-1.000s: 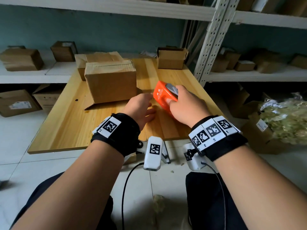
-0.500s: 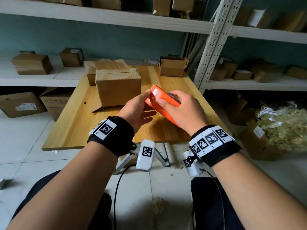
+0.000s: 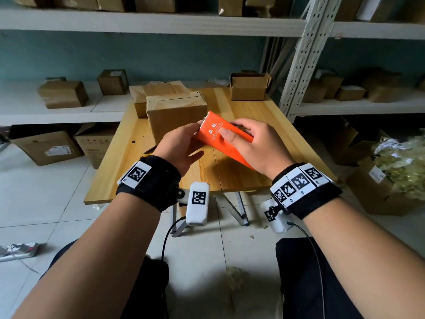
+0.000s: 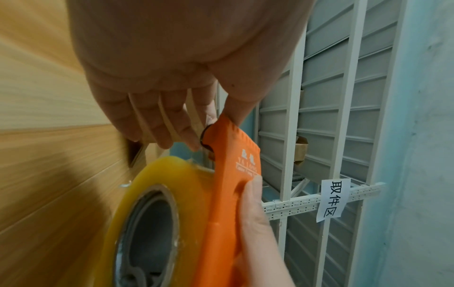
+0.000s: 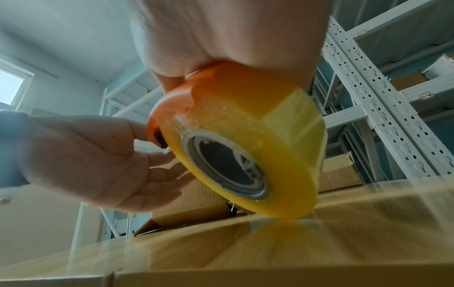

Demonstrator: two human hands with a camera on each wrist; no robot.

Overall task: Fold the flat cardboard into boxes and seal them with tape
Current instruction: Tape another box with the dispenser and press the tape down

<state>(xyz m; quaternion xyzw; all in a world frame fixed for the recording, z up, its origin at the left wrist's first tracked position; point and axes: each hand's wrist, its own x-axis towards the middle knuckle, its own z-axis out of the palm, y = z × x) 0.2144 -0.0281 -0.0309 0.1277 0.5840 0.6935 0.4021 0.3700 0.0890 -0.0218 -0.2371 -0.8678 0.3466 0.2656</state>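
A right hand (image 3: 255,146) is gripping an orange plastic tape dispenser (image 3: 220,137) above the near right part of a pale wooden table (image 3: 128,162), thumb pressing its top. Only the wrist views are showing its yellowish clear tape roll (image 5: 248,155). The left hand (image 3: 181,146) is pinching the serrated end, other fingers (image 4: 147,120) loosely spread.

The tape dispenser (image 3: 224,139) is made of smooth, matt orange plastic, printed with pale lettering. The tape roll (image 5: 248,155) is wound of glossy, translucent yellow film around a grey core. The desk (image 3: 232,173) is faced with pale, striped wood grain of satin finish. The folded box (image 3: 176,116) is formed of matt brown cardboard. The shelf uprights (image 3: 305,54) are of white-painted perforated metal. The floor (image 3: 46,203) is laid with glossy white tiles.
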